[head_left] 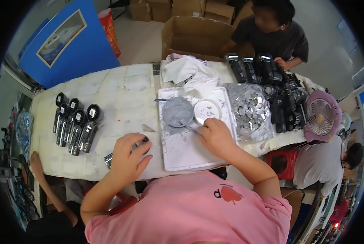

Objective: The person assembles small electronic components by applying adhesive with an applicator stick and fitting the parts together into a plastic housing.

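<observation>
My left hand point(129, 156) is curled over a black handheld device point(108, 160). Part of its dark end shows between thumb and forefinger, and the palm hides the rest. My right hand point(217, 138) is closed in a pinch over a white tray point(182, 156), gripping a thin stick-like tool point(193, 130) that points toward a round dish of grey paste point(178, 112). Beside that dish, close to my right fingertips, stands a round white container point(207, 110) with grey specks inside. A blue-handled tool point(161, 100) lies across the grey dish's far left edge.
Several black devices with round heads point(79, 118) stand at the left. A bag of small shiny parts point(251, 112), more black devices point(285, 105) and a pink fan point(323, 116) are on the right. White cloth point(190, 73) lies behind the tray. Co-workers are at both sides and across.
</observation>
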`<state>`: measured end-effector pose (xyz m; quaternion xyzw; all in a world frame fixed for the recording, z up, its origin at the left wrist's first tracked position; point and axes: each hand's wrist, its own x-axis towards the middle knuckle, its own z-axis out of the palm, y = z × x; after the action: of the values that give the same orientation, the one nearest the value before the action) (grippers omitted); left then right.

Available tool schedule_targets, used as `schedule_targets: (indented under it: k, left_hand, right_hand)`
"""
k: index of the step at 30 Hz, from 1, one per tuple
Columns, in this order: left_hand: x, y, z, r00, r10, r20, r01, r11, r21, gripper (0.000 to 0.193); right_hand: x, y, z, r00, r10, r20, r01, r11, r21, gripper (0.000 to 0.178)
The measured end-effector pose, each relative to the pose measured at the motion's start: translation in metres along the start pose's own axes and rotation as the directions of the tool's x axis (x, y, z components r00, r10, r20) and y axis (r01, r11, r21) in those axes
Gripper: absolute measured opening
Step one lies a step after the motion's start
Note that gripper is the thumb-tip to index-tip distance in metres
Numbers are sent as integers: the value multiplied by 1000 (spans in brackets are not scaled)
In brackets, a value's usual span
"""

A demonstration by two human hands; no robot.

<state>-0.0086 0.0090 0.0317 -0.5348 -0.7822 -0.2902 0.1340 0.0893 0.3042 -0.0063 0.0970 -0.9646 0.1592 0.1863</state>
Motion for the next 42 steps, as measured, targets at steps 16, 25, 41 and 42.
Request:
schedule_targets:
  k: [16, 25, 41, 42]
  left_hand:
    - [-34, -6, 16, 866, -496, -69, 481, 862, -161, 37]
    - [-39, -21, 14, 857, -516, 1, 496, 822, -280, 35]
    - [-29, -23, 33, 837, -523, -159, 449, 824, -345, 34]
    - [-30, -22, 33, 837, -524, -157, 451, 823, -345, 34]
  right_hand:
    - [18, -7, 1, 995, 91, 30, -95, 979, 180, 19]
    - [16, -13, 10, 971, 208, 115, -209, 978, -10, 19]
    - [19, -9, -9, 986, 169, 1, -169, 986, 6, 11]
    - [19, -10, -9, 991, 127, -40, -127, 992, 17, 12]
